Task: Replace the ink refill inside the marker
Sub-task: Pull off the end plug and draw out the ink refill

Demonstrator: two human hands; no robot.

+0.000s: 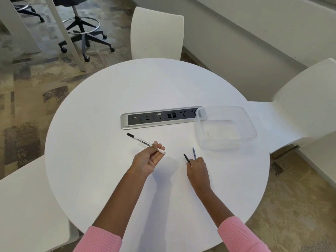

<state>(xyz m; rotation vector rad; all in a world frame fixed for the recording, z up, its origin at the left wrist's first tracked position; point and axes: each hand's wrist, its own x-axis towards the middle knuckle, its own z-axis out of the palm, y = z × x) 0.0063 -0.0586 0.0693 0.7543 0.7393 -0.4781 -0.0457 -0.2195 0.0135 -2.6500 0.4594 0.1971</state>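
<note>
A white marker with a black cap at its far left end is held in my left hand, palm up, above the round white table. Its near end points right, towards my other hand. My right hand rests on the table and pinches a thin black piece that sticks up and to the left. A thin grey ink refill pokes out just beside it at my fingertips; whether my fingers grip it or it lies on the table, I cannot tell.
A clear plastic container stands empty at the right, partly over a grey power and data socket strip set into the table. White chairs surround the table; a black stool stands on the carpet at the back left.
</note>
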